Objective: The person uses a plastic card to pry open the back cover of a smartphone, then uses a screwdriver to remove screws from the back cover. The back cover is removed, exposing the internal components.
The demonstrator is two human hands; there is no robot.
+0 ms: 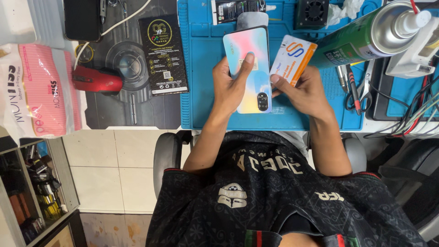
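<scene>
The smartphone (250,68) is a slim slab with a glossy back shaded in pastel pink, blue and cream, back side up, its small dark oval camera island at the end nearest the person. It sits lengthwise above the blue work mat, tilted a little from flat. The plastic card (293,59) is white with an orange edge and an orange-and-blue logo, held slanted just beside the phone's long edge, its lower corner touching or nearly touching that edge.

Bright, even overhead light gives soft, short shadows, a glare streak on the spray can (366,34) at 2 o'clock, sharp central focus, and wide-angle bending toward 9 and 3 o'clock edges.
</scene>
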